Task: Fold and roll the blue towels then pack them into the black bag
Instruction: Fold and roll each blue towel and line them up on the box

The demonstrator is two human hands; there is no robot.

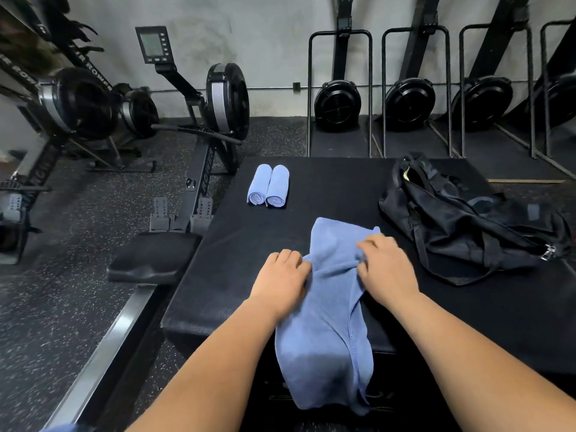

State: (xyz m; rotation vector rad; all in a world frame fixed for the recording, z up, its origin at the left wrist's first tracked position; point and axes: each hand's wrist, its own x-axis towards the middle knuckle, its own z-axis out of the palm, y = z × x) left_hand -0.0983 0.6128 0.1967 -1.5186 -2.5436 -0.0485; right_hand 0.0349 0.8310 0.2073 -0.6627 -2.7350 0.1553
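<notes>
While loose, blue towel (324, 322) in curled left grip (282, 283), right grip (386, 266).

The towel (324, 307) nearest you is periwinkle blue, and the two rolled towels (258, 185) at the far left match it. Your desk (327, 188) and the bag (461, 226) on the right are black; the floor (78, 244) is dark grey with pale speckles.

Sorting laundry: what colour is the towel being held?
The towel is plain light blue, head view.

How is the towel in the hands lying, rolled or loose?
Loose, unrolled: the towel lies crumpled, its near end draping over the platform edge.
</notes>
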